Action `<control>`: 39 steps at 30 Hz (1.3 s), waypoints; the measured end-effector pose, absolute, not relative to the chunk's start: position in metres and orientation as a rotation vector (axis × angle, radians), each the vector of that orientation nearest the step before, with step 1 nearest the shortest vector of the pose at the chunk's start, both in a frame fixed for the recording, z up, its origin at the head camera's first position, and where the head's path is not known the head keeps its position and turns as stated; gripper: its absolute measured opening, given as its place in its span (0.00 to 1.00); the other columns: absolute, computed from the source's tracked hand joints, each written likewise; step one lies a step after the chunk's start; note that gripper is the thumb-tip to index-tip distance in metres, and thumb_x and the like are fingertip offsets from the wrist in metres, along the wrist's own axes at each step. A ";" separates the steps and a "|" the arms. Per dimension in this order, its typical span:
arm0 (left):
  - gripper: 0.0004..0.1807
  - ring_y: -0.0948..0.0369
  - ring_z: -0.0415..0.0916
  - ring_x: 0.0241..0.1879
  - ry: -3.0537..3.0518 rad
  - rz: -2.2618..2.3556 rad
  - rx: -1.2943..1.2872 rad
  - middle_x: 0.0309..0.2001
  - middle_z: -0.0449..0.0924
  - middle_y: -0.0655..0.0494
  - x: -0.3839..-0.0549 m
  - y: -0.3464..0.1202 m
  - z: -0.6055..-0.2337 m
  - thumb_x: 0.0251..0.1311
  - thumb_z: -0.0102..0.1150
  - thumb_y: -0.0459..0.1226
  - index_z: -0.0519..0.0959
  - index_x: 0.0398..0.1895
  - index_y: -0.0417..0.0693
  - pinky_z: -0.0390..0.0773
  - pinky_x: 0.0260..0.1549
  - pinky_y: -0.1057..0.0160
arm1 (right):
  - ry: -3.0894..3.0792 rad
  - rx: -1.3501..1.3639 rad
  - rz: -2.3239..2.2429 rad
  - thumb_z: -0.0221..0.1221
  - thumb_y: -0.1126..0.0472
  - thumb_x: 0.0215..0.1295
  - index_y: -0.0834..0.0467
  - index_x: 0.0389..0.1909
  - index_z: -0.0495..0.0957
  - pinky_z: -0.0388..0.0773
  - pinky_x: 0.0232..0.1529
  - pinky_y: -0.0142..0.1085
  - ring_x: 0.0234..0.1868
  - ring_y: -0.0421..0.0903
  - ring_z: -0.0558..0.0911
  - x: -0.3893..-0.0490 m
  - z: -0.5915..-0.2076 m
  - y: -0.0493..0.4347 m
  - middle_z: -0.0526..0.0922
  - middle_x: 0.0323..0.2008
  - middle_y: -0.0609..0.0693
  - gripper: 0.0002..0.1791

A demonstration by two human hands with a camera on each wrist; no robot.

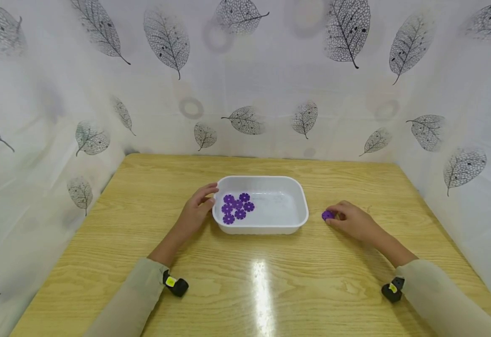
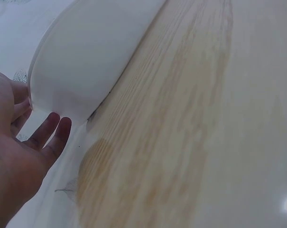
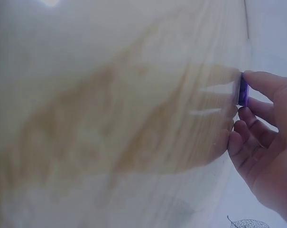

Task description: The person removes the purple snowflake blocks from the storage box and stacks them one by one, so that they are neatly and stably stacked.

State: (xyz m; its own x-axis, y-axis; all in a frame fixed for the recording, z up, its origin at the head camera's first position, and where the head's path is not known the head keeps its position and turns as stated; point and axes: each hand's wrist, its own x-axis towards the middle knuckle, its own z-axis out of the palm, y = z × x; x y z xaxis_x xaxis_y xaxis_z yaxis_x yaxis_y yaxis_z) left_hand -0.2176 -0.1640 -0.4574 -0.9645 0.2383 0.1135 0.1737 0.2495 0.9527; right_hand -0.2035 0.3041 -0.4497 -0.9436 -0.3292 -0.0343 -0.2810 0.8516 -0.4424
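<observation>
A white plastic tray (image 1: 277, 230) stands mid-table, with several purple flower-shaped discs (image 1: 240, 214) lying flat in its left part. My left hand (image 1: 197, 208) is at the tray's left end, its fairly straight fingers touching the rim. From the left wrist, the left hand (image 2: 24, 147) shows its fingertips against the tray's outer wall (image 2: 81, 57). To the right of the tray, my right hand (image 1: 350, 220) pinches a purple disc (image 1: 327, 215) between thumb and fingers, low over the table. The right wrist view shows the disc (image 3: 243, 89) edge-on at the fingertips; its face is hidden.
The wooden table (image 1: 212, 281) has a glossy top with a bright light reflection near the front. A white curtain (image 1: 266, 84) with a leaf print hangs behind it and along both sides. A small black camera (image 1: 177, 285) sits at each sleeve cuff.
</observation>
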 end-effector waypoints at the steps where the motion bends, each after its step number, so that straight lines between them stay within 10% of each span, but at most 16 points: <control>1: 0.20 0.48 0.72 0.64 2.442 1.848 0.399 0.76 0.61 0.58 -0.218 -0.164 -0.457 0.78 0.46 0.39 0.72 0.68 0.46 0.77 0.61 0.52 | 2.916 -0.478 -0.676 0.62 0.50 0.70 0.61 0.58 0.80 0.70 0.33 0.35 0.36 0.44 0.72 -0.203 -0.449 0.304 0.78 0.40 0.50 0.24; 39: 0.21 0.45 0.70 0.66 2.423 1.872 0.372 0.77 0.59 0.54 -0.218 -0.161 -0.454 0.77 0.46 0.37 0.71 0.69 0.43 0.69 0.67 0.48 | 2.912 -0.462 -0.666 0.64 0.52 0.69 0.61 0.56 0.80 0.69 0.33 0.37 0.35 0.44 0.71 -0.202 -0.444 0.301 0.78 0.39 0.51 0.22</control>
State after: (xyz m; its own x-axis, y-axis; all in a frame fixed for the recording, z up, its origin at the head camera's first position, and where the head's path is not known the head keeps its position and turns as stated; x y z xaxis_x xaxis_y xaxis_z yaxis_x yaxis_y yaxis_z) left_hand -0.2176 -0.1613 -0.4536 -0.9693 0.2241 0.1013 0.1547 0.2351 0.9596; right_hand -0.2016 0.3011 -0.4441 -0.9464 -0.3196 -0.0469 -0.2675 0.8567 -0.4411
